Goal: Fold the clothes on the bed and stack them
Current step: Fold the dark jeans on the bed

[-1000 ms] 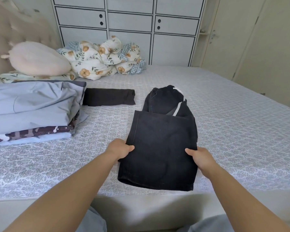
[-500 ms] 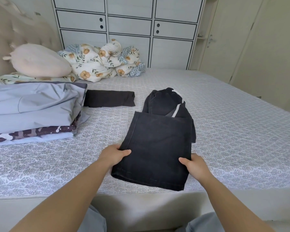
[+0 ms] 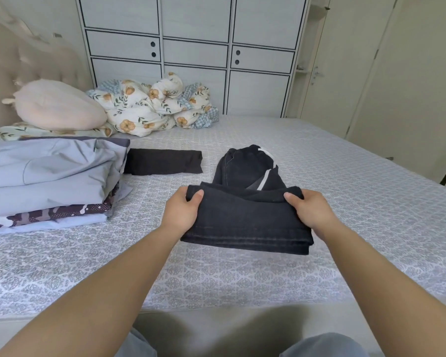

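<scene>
Black jeans (image 3: 245,217) lie partly folded in the middle of the bed (image 3: 358,191), waistband end farthest from me. My left hand (image 3: 182,212) grips the left side of the lifted leg end, thumb on top. My right hand (image 3: 310,211) grips the right side the same way. The near hem hangs raised above the sheet. A stack of folded clothes (image 3: 47,179), grey-blue on top with a camouflage piece lower down, sits at the left. A folded black garment (image 3: 162,162) lies flat beside the stack.
A pink plush pillow (image 3: 57,105) and a crumpled floral duvet (image 3: 152,104) lie at the head of the bed. White cabinets (image 3: 196,55) stand behind. The bed's near edge (image 3: 216,315) is by my knees.
Both hands have lifted the leg end of the jeans off the sheet and carried it away from me, towards the waistband end. The lower part now stands doubled up.
</scene>
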